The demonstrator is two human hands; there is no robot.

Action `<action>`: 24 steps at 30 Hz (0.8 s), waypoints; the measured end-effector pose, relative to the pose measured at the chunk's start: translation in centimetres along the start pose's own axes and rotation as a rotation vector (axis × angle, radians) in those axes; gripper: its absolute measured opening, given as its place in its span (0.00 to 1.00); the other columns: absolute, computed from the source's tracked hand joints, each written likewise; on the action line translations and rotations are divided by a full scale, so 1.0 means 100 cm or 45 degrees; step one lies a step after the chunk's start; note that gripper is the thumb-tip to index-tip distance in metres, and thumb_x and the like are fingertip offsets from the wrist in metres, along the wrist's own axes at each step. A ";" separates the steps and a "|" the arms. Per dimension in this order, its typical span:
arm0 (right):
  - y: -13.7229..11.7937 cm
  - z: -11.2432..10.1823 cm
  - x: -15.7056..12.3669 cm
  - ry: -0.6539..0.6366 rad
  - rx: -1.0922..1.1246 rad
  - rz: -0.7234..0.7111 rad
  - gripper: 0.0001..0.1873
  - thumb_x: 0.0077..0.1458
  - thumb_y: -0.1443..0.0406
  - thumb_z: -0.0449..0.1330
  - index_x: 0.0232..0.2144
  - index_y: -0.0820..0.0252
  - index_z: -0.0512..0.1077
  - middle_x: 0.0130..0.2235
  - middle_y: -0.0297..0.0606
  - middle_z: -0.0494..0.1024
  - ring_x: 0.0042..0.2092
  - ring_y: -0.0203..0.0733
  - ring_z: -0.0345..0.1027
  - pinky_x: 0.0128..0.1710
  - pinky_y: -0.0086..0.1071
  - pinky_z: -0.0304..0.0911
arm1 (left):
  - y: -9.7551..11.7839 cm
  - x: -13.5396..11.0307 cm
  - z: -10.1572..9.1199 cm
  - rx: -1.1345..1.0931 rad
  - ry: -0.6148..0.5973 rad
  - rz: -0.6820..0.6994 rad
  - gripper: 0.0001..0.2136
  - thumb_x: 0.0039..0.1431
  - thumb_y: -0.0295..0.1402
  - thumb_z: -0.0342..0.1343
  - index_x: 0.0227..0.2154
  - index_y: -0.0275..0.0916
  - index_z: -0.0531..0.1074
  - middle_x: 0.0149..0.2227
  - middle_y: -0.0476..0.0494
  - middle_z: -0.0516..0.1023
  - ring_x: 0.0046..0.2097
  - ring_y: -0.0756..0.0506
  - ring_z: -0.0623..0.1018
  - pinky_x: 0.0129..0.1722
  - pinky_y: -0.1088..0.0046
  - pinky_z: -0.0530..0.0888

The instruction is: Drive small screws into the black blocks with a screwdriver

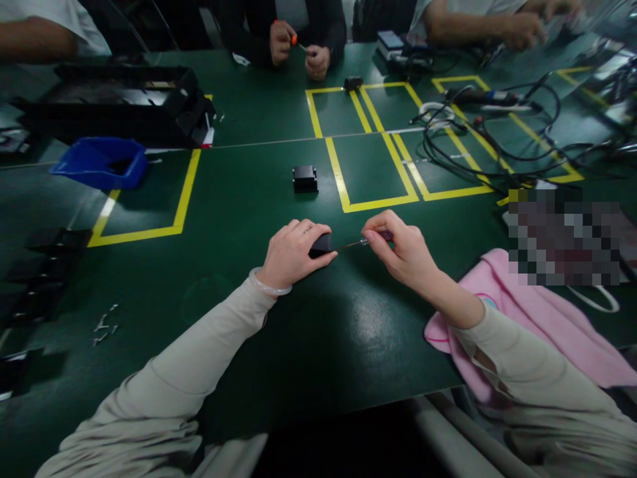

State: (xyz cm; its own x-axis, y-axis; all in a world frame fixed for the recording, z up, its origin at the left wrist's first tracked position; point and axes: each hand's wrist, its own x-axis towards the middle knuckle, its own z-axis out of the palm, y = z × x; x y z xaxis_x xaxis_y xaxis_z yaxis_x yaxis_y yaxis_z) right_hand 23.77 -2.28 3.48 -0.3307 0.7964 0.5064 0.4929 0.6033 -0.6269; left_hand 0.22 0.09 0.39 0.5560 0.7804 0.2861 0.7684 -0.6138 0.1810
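Observation:
Near the middle of the green table, my left hand (298,251) is closed round a small black block-shaped part (321,245), mostly hidden by the fingers. My right hand (401,247) grips the dark handle of a screwdriver (354,244). Its thin metal shaft points left, and the tip meets or nearly meets the right side of the part; I cannot tell which. Beyond my hands a similar black part (304,178) rests on the table by itself.
At left are a blue bin (102,162), stacked black trays (124,103), black parts (42,269) and small metal pieces (103,325). Cables (448,156) lie at right, above a pink cloth (527,318). Across the table a person's hands (301,50) hold an orange-handled tool.

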 end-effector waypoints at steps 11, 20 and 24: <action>0.001 0.000 0.000 -0.015 -0.010 -0.002 0.05 0.66 0.62 0.55 0.36 0.56 0.67 0.29 0.30 0.74 0.27 0.33 0.69 0.28 0.26 0.62 | -0.001 0.001 0.002 0.005 0.017 0.011 0.20 0.64 0.50 0.54 0.49 0.41 0.73 0.44 0.42 0.77 0.45 0.41 0.74 0.45 0.64 0.70; 0.000 0.000 0.000 -0.002 -0.009 -0.018 0.03 0.66 0.64 0.54 0.39 0.57 0.67 0.30 0.31 0.74 0.28 0.33 0.70 0.29 0.26 0.63 | -0.001 0.000 0.001 0.002 0.013 0.006 0.20 0.64 0.50 0.54 0.49 0.41 0.73 0.44 0.42 0.77 0.44 0.41 0.74 0.45 0.64 0.69; 0.000 -0.001 0.000 -0.015 0.003 -0.024 0.04 0.66 0.64 0.54 0.37 0.56 0.66 0.29 0.30 0.74 0.27 0.32 0.69 0.28 0.25 0.62 | 0.000 0.001 0.001 0.004 0.012 0.010 0.20 0.64 0.50 0.54 0.49 0.40 0.73 0.44 0.42 0.77 0.44 0.41 0.74 0.45 0.64 0.70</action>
State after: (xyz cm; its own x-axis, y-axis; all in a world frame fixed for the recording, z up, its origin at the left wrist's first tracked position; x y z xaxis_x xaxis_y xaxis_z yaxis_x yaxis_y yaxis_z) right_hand 23.83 -2.24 3.53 -0.3492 0.7853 0.5112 0.4849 0.6183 -0.6185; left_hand 0.26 0.18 0.28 0.5588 0.7747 0.2960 0.7654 -0.6192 0.1755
